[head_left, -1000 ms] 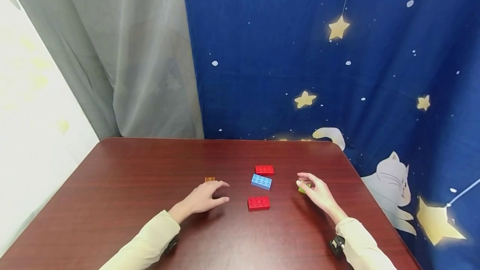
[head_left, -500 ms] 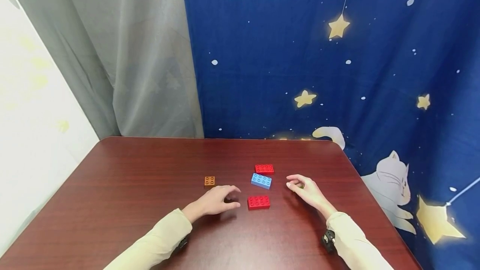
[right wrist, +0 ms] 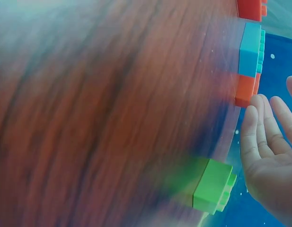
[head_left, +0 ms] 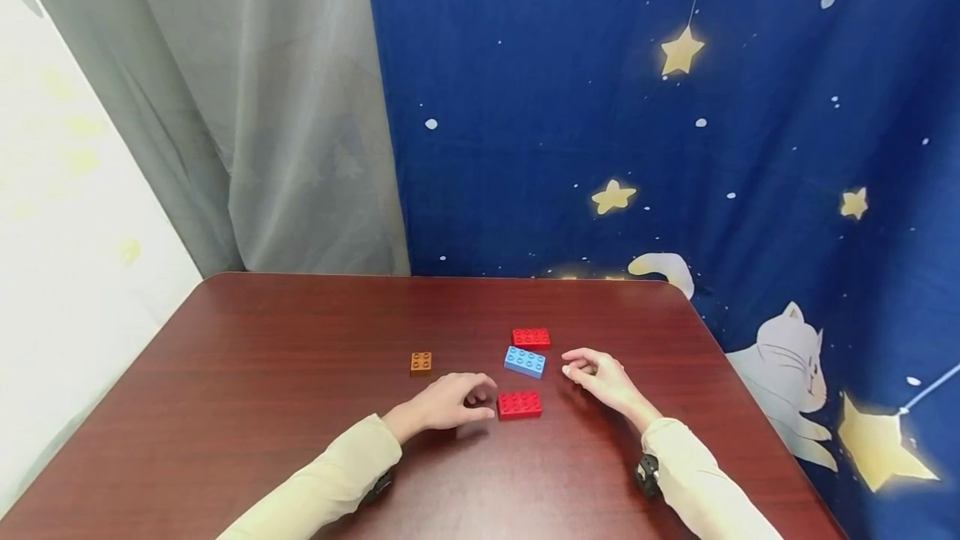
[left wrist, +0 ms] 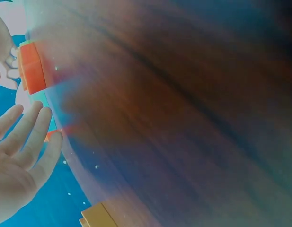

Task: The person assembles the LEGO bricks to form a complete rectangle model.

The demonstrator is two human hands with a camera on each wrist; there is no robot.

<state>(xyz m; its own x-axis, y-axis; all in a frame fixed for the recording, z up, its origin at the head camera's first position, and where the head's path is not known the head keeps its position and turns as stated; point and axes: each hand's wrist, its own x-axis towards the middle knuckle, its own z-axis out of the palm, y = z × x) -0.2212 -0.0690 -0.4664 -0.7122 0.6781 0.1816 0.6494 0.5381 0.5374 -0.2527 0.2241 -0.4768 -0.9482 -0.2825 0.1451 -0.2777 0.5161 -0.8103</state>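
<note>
The left hand (head_left: 450, 401) is hovering just beside the near red brick (head_left: 519, 405), which is lying studs up on the bench (head_left: 300, 340); its grip is spread, the fingers bending loosely. The right hand (head_left: 603, 382) is hanging near the blue brick (head_left: 524, 362), on its right side, its grip also relaxed, with the thumb standing off from the fingers. The blue brick is lying at a slant between the near red brick and a far red brick (head_left: 531, 337); whether it is touching the far one, I cannot tell. A brown brick (head_left: 421, 363) is sitting beyond the left hand, well apart from the rest. A green brick (right wrist: 214, 187) is showing in the right wrist view, on the far side of the right hand from the blue one.

The bench is showing a dark reddish wood grain and is catching glare towards the person. Behind it, a grey curtain (head_left: 307, 107) is hanging beside a blue curtain (head_left: 525, 107) that is bearing yellow stars (head_left: 681, 50) and a white cat (head_left: 783, 365).
</note>
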